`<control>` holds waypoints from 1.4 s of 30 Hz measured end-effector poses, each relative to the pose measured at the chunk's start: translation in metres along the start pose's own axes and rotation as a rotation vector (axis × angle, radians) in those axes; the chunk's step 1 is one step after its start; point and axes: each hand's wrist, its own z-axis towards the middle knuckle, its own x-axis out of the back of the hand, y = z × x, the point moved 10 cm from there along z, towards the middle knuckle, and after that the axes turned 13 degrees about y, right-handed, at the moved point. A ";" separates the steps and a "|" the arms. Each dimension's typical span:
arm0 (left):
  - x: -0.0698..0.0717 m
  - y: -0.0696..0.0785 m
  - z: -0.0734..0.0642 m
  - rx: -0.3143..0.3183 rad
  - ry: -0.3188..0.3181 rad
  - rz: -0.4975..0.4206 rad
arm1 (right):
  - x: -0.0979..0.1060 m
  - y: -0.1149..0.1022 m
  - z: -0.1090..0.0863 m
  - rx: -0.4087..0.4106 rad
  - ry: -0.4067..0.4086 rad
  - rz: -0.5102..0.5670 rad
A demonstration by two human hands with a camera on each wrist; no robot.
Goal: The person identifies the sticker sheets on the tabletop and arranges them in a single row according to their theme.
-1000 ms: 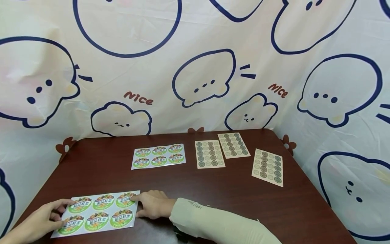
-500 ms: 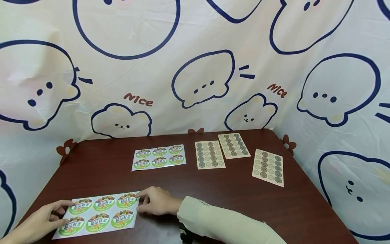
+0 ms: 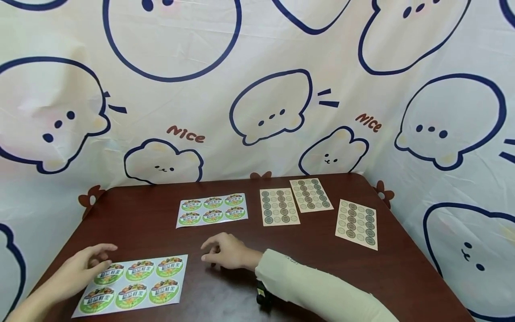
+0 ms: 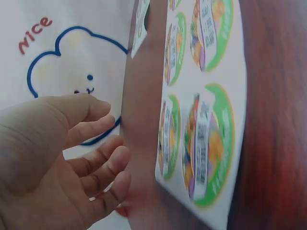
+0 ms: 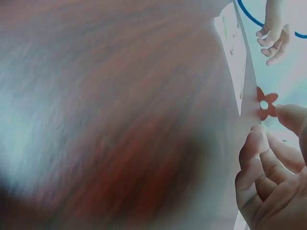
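A white sheet of round green fruit stickers (image 3: 134,279) lies flat at the table's near left, its labels in two rows. My left hand (image 3: 82,268) hovers over its upper left corner with loosely bent fingers; in the left wrist view that hand (image 4: 72,158) holds nothing and stands apart from the sheet (image 4: 192,134). To the right of the sheet, my right hand (image 3: 229,251) is over bare wood, fingers loosely curled. The right wrist view shows this hand (image 5: 273,177) with nothing in its grasp.
A similar fruit sticker sheet (image 3: 212,210) lies farther back. Three beige sheets of round printed stickers (image 3: 279,207) (image 3: 311,195) (image 3: 356,224) are at the back right of the dark wooden table (image 3: 306,255). A cartoon-printed curtain (image 3: 217,107) encloses the back and sides.
Both hands have come off the near sheet's edges. My left hand has lifted up and rightward; my right hand has drawn away to the right. The sheet stays nearly in place.
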 end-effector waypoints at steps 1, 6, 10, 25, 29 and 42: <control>0.000 0.005 0.001 -0.012 0.019 -0.005 | 0.003 0.002 0.000 -0.001 0.005 -0.001; 0.000 0.035 0.008 -0.077 0.092 -0.048 | 0.019 0.011 0.001 -0.018 0.027 0.021; -0.001 0.054 0.016 -0.112 0.110 -0.051 | 0.033 0.020 0.004 -0.018 0.037 0.014; -0.012 0.093 0.044 -0.179 0.098 -0.073 | 0.071 0.036 0.016 0.012 0.056 -0.001; -0.019 0.098 0.054 -0.182 0.072 -0.089 | 0.080 0.038 0.020 0.006 0.070 -0.018; -0.046 0.112 0.084 -0.113 0.008 -0.134 | 0.097 0.058 0.032 -0.070 0.105 -0.072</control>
